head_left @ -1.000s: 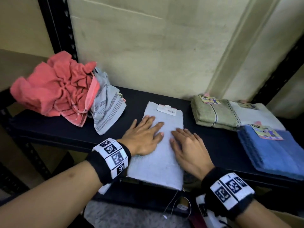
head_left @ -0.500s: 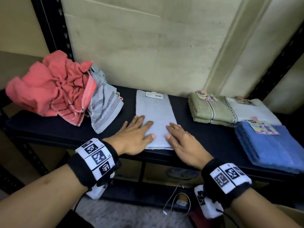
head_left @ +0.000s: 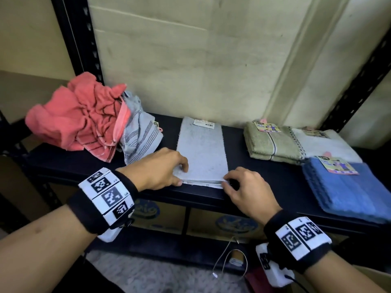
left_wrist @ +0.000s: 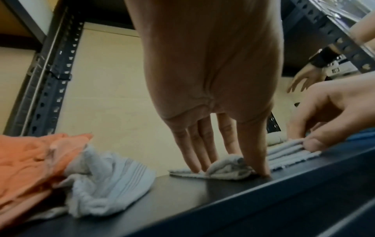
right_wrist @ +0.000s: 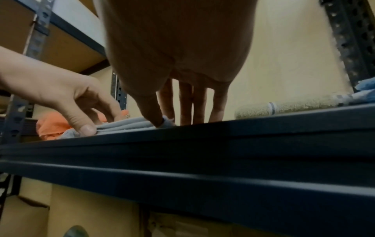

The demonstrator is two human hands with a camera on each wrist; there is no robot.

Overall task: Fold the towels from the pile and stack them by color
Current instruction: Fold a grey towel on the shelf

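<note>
A grey towel point(head_left: 201, 151), folded into a long strip with a label at its far end, lies on the black shelf point(head_left: 264, 187). My left hand point(head_left: 183, 176) pinches its near left corner, which bunches up under the fingers point(left_wrist: 194, 160). At the near right corner my right hand point(head_left: 226, 181) pinches the stacked layers, thumb on the edge point(right_wrist: 156, 118). To the left is the unfolded pile: a crumpled red towel point(head_left: 80, 119) on a grey striped towel point(head_left: 141, 136). Folded green point(head_left: 268, 144), white point(head_left: 325, 144) and blue point(head_left: 355, 191) towels lie to the right.
A pale wall runs close behind the shelf. Black perforated uprights point(head_left: 80, 49) stand at the back left and far right. Cardboard boxes point(head_left: 211, 223) sit under the shelf, and a thin white cable point(head_left: 222, 261) hangs below its front edge.
The grey towel slid back from overhanging the front edge to lie fully on the shelf. Both hands, flat on it before, have drawn back and now pinch its near corners.
</note>
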